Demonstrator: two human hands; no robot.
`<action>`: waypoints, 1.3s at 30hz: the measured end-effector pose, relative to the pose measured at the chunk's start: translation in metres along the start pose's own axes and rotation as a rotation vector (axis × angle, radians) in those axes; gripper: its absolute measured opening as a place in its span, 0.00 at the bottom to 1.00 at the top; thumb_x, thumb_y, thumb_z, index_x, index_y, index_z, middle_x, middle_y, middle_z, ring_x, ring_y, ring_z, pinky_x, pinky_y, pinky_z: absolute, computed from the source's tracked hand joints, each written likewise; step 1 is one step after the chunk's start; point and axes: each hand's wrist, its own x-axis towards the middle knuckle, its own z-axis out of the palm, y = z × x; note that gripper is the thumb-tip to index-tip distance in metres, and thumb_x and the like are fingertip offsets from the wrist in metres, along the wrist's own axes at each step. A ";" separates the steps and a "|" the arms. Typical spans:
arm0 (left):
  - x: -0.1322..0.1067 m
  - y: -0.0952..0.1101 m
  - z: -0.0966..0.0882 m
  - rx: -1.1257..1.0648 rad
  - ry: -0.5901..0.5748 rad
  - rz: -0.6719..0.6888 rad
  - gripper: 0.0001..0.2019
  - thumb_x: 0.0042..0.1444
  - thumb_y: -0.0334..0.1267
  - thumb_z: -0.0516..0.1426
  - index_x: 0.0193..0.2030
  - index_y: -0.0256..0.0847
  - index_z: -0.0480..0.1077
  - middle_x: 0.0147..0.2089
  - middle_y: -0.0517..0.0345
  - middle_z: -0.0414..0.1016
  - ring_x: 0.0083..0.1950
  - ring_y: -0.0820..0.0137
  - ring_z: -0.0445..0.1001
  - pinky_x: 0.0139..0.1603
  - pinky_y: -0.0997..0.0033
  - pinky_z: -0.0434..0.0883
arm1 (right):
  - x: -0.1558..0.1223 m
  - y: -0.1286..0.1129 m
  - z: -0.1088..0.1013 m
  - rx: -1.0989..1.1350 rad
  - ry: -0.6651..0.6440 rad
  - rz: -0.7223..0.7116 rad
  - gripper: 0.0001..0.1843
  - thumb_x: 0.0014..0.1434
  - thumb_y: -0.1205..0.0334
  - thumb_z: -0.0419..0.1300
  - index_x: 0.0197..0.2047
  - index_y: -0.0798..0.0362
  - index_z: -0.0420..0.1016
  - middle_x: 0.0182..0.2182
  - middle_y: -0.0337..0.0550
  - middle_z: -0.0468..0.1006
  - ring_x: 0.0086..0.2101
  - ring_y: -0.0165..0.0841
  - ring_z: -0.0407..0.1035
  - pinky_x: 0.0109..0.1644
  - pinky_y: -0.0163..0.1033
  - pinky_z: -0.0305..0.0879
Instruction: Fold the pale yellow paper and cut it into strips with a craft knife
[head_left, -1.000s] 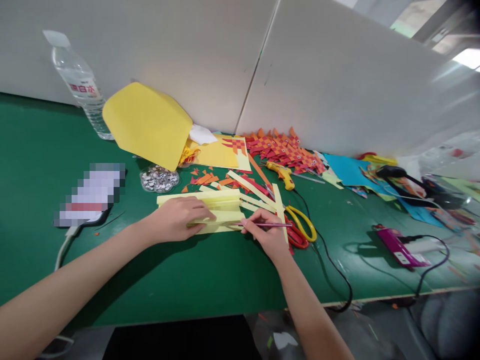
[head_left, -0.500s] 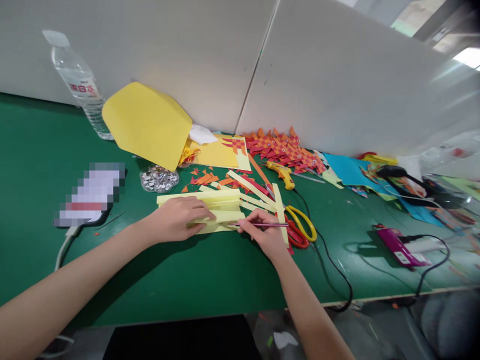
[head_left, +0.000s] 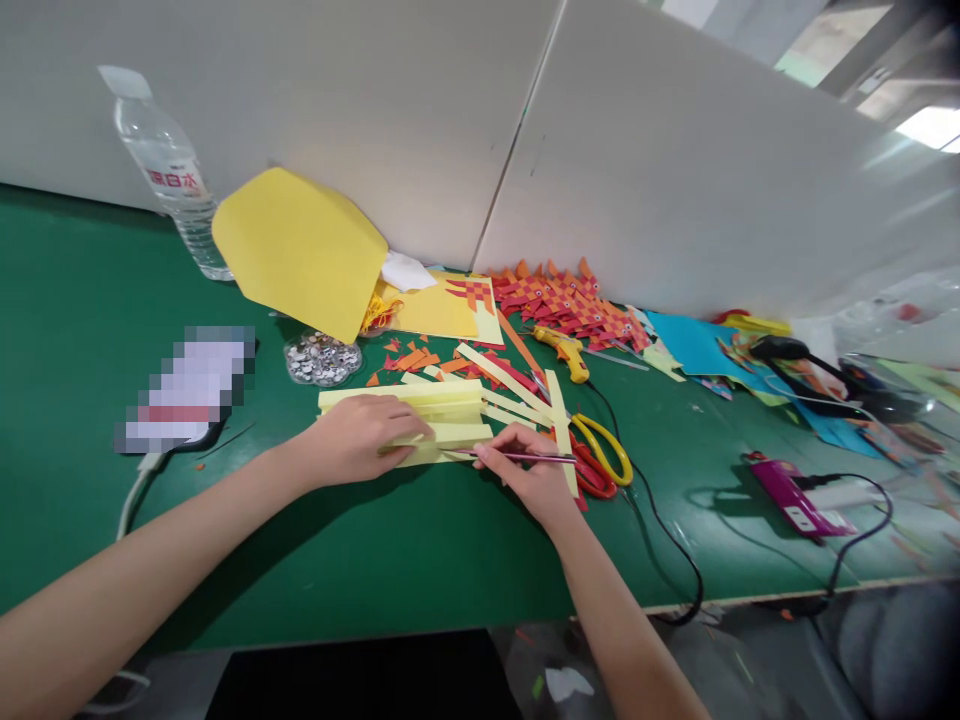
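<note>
My left hand (head_left: 369, 438) lies over a pale yellow pleated paper (head_left: 450, 395), fingers on top and thumb below, holding it down on the table. My right hand (head_left: 525, 462) grips a dark reddish pencil (head_left: 536, 458), its tip pointing left onto the paper's lower part. Part of the paper is hidden under my left hand. Just beyond my right hand lie pale yellow paper strips (head_left: 559, 420), yellow-handled scissors (head_left: 609, 447) and a red-handled pair (head_left: 595, 478).
The green table (head_left: 360, 560) bears a yellow glue gun (head_left: 564, 352), stacked checkered paper fish (head_left: 562, 300), orange scraps (head_left: 412, 358) and a dish of googly eyes (head_left: 322, 360). A phone (head_left: 187, 390), water bottle (head_left: 169, 170) and purple power strip (head_left: 799, 495) with cords are farther out.
The pencil tip has shifted slightly left over the paper. My left hand keeps its place on the paper, and the whole view has moved a little.
</note>
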 end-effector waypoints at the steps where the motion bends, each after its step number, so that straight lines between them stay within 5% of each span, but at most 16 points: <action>1: 0.000 0.000 0.000 0.005 0.005 -0.002 0.12 0.58 0.35 0.51 0.48 0.44 0.69 0.46 0.57 0.76 0.45 0.67 0.73 0.42 0.69 0.68 | 0.000 -0.001 0.001 -0.001 0.002 -0.003 0.11 0.52 0.55 0.64 0.26 0.51 0.70 0.22 0.40 0.79 0.23 0.32 0.72 0.25 0.35 0.67; 11: 0.000 0.002 0.001 -0.008 0.005 -0.011 0.12 0.57 0.34 0.52 0.46 0.42 0.69 0.44 0.55 0.76 0.44 0.66 0.74 0.42 0.69 0.69 | 0.008 -0.007 0.014 -0.075 -0.030 -0.013 0.10 0.52 0.55 0.64 0.26 0.52 0.71 0.23 0.41 0.79 0.25 0.33 0.73 0.28 0.36 0.66; 28: 0.000 0.002 0.001 -0.005 0.036 0.013 0.12 0.55 0.33 0.52 0.45 0.41 0.70 0.42 0.54 0.76 0.43 0.66 0.74 0.40 0.69 0.69 | 0.009 -0.004 0.017 -0.001 0.018 0.046 0.15 0.50 0.50 0.65 0.24 0.52 0.71 0.21 0.41 0.78 0.16 0.26 0.60 0.18 0.33 0.58; 39: 0.000 0.001 0.001 -0.024 0.032 0.015 0.12 0.56 0.32 0.51 0.46 0.42 0.70 0.42 0.55 0.76 0.44 0.66 0.73 0.42 0.68 0.68 | 0.008 -0.004 0.011 -0.074 -0.010 0.013 0.12 0.52 0.54 0.64 0.25 0.52 0.70 0.22 0.40 0.78 0.20 0.29 0.67 0.22 0.34 0.61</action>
